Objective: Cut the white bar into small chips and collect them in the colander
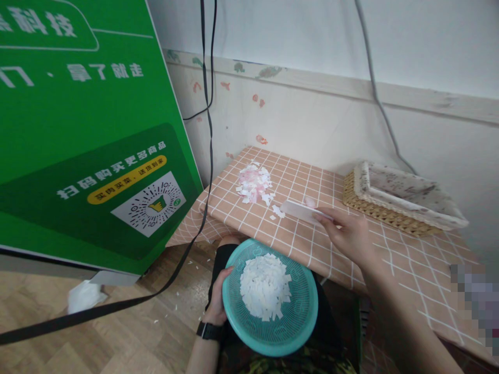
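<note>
My left hand [222, 293] grips the left rim of a round teal plastic colander [302, 317] held over my lap. A heap of white paper scraps [265, 286] lies inside it. Over the table, my right hand [346, 231] is closed on the near end of a flat, pale strip like a piece of card [299, 211]. The far end of that strip is beside a few loose scraps [278, 212] on the cloth. Farther left on the table is a pile of white and pinkish paper scraps [254, 183].
A checked brown tablecloth [307, 182] covers the table against the wall. At the right stands a lined wicker basket [401, 200]. A tall green panel [86, 119] fills the left, with a black strap [183, 259] hanging across. White scraps and a crumpled white bag [84, 297] lie on the floor.
</note>
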Tool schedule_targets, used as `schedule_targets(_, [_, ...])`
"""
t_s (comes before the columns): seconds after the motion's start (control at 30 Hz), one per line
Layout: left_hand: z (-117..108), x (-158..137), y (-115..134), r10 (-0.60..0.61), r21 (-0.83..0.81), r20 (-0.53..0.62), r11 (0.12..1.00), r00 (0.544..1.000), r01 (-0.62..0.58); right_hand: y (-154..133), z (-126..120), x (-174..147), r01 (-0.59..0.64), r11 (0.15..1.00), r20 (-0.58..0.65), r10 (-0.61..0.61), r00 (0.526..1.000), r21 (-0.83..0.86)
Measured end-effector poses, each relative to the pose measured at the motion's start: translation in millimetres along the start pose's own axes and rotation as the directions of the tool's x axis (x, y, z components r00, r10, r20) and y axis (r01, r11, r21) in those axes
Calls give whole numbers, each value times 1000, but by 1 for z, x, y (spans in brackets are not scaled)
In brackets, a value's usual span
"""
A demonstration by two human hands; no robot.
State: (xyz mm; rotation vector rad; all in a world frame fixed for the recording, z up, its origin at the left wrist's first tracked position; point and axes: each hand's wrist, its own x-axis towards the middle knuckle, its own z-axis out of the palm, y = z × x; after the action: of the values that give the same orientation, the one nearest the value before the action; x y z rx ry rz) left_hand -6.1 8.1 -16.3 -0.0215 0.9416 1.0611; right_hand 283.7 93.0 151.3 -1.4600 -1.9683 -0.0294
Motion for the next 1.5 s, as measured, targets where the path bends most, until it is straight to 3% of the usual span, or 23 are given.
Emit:
schedule_targets(0.23, [-4,3,-2,6,9,46,1000,999,-6,-4,1,-27,-90,995,-39,92,995,47])
schedule_targets(0.37, [-2,1,-1,31,-10,72,999,997,-30,-10,6,-30,-88,988,13,87,996,124])
schedule_targets(0.53, [6,-9,9,44,-1,3,999,999,-44,-18,12,-29,-91,982,-31,97,995,166])
schedule_targets(0.63, [10,-17,18,117,1,-28,993,993,-117,-24,16,-30,-73,981,10,73,997,179])
schedule_targets(0.9, [21,-36,37,169,-3,-15,986,985,-170,-41,14,-42,29,954,133,-71,988,298])
schedule_targets(1.0, [26,-41,39,160,-18,10,987,987,-160,-37,10,-41,-9,948,135,-35,990,319])
schedule_targets(1.17, [32,-47,40,152,-28,24,988,988,-152,-18,11,-27,-112,983,-44,120,992,148])
schedule_targets(1.23, [33,-48,41,144,-27,22,989,989,-143,-12,13,-21,-135,984,-61,143,988,115])
schedule_targets(1.37, [32,-46,40,143,-34,23,989,989,-143,-9,17,-14,-101,991,-7,103,995,93])
schedule_targets(1.5, [30,-44,39,146,-41,36,989,989,-144,-9,15,-13,-72,980,3,73,997,183])
